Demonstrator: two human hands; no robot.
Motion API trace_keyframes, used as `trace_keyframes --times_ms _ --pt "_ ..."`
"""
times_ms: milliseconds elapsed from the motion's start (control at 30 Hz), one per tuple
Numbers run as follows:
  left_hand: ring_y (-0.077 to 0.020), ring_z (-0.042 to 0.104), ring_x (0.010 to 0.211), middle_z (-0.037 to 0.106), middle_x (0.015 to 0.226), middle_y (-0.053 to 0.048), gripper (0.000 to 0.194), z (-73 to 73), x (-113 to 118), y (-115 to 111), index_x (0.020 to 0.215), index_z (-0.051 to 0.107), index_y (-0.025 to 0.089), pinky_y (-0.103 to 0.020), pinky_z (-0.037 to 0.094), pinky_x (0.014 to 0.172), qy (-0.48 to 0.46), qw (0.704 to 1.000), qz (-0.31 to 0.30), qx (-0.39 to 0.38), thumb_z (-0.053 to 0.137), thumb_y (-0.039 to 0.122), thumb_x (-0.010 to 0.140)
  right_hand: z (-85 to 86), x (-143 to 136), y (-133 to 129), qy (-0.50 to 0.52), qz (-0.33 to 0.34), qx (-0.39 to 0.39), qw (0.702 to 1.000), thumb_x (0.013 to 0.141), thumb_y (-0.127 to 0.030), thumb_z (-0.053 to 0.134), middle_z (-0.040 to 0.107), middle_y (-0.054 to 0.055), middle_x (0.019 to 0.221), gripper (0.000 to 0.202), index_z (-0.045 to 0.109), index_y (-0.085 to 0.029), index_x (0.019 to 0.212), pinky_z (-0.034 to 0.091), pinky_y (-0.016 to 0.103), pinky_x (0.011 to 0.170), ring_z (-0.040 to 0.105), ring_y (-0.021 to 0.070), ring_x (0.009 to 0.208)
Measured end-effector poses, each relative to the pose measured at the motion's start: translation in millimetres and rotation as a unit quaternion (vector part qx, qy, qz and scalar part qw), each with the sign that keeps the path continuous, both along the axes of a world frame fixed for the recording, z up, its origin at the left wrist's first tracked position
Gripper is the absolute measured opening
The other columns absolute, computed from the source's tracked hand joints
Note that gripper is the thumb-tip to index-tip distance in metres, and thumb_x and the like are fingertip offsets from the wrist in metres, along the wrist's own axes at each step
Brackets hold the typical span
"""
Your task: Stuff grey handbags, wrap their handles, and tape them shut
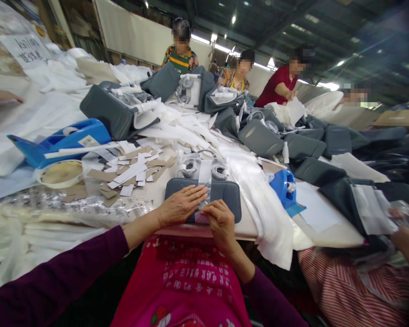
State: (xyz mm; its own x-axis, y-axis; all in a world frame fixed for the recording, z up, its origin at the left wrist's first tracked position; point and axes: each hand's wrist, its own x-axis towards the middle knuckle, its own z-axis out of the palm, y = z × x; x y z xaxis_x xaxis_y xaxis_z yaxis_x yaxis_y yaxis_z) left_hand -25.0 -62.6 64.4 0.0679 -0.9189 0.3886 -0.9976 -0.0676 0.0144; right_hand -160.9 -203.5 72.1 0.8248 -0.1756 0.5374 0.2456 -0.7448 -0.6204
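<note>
A dark grey padded case [231, 200] lies at the table's front edge, with two coiled clear cables [190, 168] just behind it. A translucent strip [205, 175] runs front to back over the middle of the case. My left hand [184, 203] rests flat on the case and the strip, its fingers stretched out to the right. My right hand [221, 222] is at the strip's near end, thumb and forefinger pinched together on it.
Cardboard and white paper pieces [132, 170], a tape roll [60, 174] and a blue tape dispenser [71, 138] lie left. Another blue dispenser [284, 190] stands right, beside white foam sheets [259, 195]. Grey cases [261, 137] are piled behind. People work across the table and at the right.
</note>
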Motion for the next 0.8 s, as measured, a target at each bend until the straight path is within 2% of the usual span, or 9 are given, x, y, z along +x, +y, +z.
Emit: trace_keyframes --times_ms 133,300,600,800 --pt "-0.0221 0.036 0.140 0.047 0.145 -0.012 0.046 -4.9 1 5 0.140 0.043 0.010 -0.042 0.033 0.116 0.032 0.998 -0.029 -0.038 0.041 0.014 0.095 -4.5 24 -10 0.036 -0.050 0.012 0.998 0.083 -0.012 0.068 0.060 0.000 0.076 0.015 0.069 -0.022 0.072 0.043 0.028 0.071 0.052 0.0168 0.079" --pt "-0.0193 0.050 0.129 0.061 0.131 -0.011 0.035 -9.9 1 12 0.128 0.056 0.011 -0.039 0.043 0.111 0.097 0.988 -0.061 -0.104 0.045 0.013 0.094 -9.7 29 -12 0.082 -0.095 -0.033 0.992 0.081 -0.008 0.068 0.058 -0.001 0.077 0.018 0.065 -0.021 0.069 0.041 0.026 0.072 0.052 0.0152 0.080" --pt "-0.0202 0.058 0.120 0.066 0.122 -0.012 0.029 -7.9 2 11 0.117 0.062 0.013 -0.042 0.049 0.105 0.132 0.980 -0.081 -0.122 0.046 0.008 0.092 -0.8 33 -10 0.158 -0.122 -0.143 0.969 0.087 -0.016 0.064 0.058 0.000 0.086 0.014 0.059 -0.020 0.074 0.039 0.026 0.073 0.052 0.0164 0.089" --pt "-0.0232 0.052 0.121 0.061 0.124 -0.013 0.037 0.9 -2 12 0.128 0.053 0.014 -0.044 0.047 0.104 0.119 0.987 -0.073 -0.075 0.049 0.013 0.091 5.3 35 -10 0.194 -0.130 -0.174 0.957 0.087 -0.014 0.061 0.057 -0.001 0.091 0.012 0.056 -0.021 0.079 0.034 0.026 0.064 0.051 0.0161 0.091"
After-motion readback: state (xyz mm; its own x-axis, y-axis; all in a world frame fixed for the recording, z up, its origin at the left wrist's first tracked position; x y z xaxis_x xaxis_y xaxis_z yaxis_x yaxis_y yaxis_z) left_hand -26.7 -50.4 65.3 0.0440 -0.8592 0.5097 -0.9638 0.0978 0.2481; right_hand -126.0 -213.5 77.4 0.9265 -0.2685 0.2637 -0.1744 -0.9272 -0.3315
